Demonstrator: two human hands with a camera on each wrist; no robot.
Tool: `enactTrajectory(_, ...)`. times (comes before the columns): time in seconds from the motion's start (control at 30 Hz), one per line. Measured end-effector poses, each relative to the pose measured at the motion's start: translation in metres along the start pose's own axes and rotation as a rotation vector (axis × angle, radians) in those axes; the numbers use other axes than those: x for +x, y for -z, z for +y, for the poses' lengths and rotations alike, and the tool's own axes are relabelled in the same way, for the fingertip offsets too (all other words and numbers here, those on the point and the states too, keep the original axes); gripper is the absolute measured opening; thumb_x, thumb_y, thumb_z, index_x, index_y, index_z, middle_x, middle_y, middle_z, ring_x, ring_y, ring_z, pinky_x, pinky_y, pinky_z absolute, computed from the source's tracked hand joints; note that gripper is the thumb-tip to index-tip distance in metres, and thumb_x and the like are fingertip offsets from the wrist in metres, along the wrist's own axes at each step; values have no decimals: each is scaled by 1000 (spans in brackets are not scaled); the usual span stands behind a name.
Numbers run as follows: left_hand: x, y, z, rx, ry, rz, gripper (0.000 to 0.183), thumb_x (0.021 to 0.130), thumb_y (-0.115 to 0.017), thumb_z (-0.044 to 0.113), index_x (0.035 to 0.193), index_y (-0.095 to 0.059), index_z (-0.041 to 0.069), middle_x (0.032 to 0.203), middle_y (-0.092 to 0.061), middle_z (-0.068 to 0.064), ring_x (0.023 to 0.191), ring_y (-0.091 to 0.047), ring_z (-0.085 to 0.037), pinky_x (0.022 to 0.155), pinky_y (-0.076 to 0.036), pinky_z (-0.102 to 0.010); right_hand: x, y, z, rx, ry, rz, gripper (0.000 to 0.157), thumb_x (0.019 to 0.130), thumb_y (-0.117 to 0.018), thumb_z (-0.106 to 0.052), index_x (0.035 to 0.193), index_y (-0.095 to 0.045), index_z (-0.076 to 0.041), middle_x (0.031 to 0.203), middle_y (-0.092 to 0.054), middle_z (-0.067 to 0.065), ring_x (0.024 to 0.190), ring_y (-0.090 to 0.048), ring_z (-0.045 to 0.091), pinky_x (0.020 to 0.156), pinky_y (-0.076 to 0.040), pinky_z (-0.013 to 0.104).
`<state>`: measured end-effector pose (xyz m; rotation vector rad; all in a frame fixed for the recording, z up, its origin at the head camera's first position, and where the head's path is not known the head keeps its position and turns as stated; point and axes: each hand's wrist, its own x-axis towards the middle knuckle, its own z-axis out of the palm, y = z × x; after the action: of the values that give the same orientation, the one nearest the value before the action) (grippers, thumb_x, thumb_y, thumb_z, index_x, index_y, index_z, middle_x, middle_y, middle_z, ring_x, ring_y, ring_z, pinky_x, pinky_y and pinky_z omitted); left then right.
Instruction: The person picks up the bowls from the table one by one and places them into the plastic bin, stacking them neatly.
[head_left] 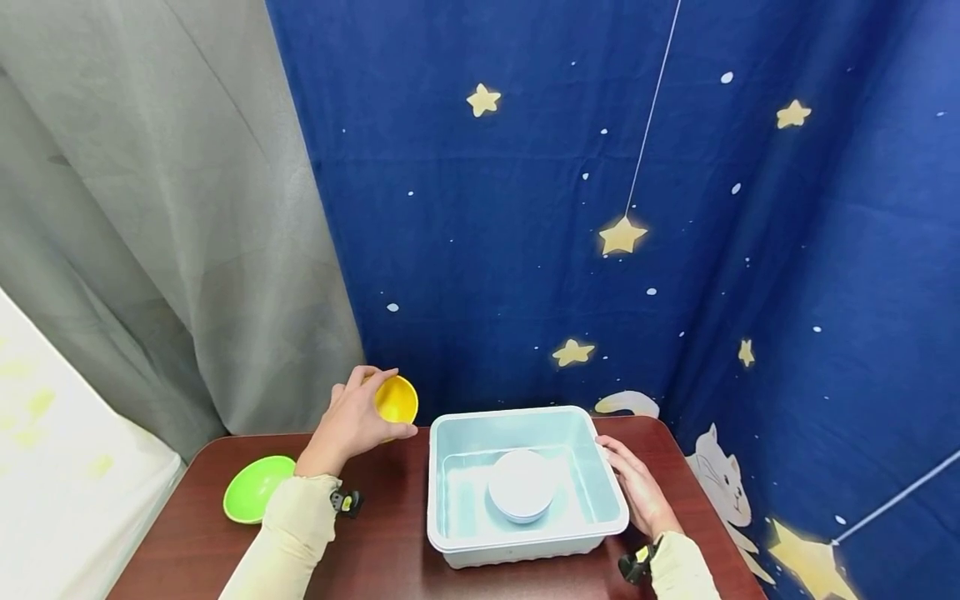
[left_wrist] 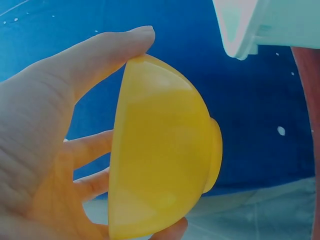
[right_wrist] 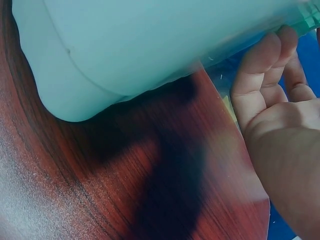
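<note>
My left hand (head_left: 358, 421) holds a yellow bowl (head_left: 397, 400) above the table's back edge. Thumb and fingers grip it around the rim, and in the left wrist view the bowl (left_wrist: 160, 150) is turned on its side, its foot pointing right. A pale blue plastic basin (head_left: 467, 546) stands on the table to the right of that hand. Inside it lies a round white dish (head_left: 521, 483); whether it is one or stacked is unclear. At the basin's right side my right hand (head_left: 636, 486) grips the rim with bent fingers (right_wrist: 257, 55); its thumb is hidden.
A green bowl (head_left: 255, 492) sits on the left of the dark red wooden table (head_left: 382, 542), partly behind the left sleeve. A blue star-patterned curtain (head_left: 510, 250) hangs right behind the table, with a grey curtain (head_left: 172, 208) to its left.
</note>
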<state>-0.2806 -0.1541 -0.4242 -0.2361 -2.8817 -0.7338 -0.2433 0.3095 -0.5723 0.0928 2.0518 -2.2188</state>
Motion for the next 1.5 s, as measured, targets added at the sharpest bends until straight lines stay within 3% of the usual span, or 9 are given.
enactTrajectory(0.23,4,9,13,1,-36,18,98,65,-90,54,149,-51,22,146,-43,-9,117,-42,-38,83,-55,-51,-1,-1,0,-2,3,-6,49,106,-50,-31,147,-42,-6,122,-65,-13,110,-62,10,92,-52,26)
enactTrajectory(0.5,8,14,29,-8,-36,-23,96,66,-90,54,148,-53,22,145,-45,-8,117,-43,-38,83,-55,-48,0,0,1,5,13,2,45,106,-51,-30,145,-45,-7,122,-66,-13,108,-63,9,91,-53,25)
enactTrajectory(0.9,10,13,46,-49,-46,-103,95,63,-91,54,146,-57,24,143,-47,-7,117,-44,-39,85,-55,-47,0,0,0,15,-12,23,47,105,-53,-30,145,-46,-8,122,-67,-11,108,-63,12,90,-53,27)
enactTrajectory(1.13,11,12,53,-62,-54,-111,92,64,-92,51,145,-57,25,143,-48,-8,118,-46,-39,85,-56,-47,-1,-2,-1,26,-1,17,48,105,-53,-31,146,-45,-7,123,-66,-10,108,-63,12,90,-54,27)
enactTrajectory(1.5,11,-3,74,-137,-43,-145,93,62,-93,48,145,-56,29,146,-46,-4,122,-43,-36,89,-56,-47,-1,-1,1,40,6,11,48,105,-52,-29,146,-44,-6,124,-66,-9,109,-63,11,90,-53,27)
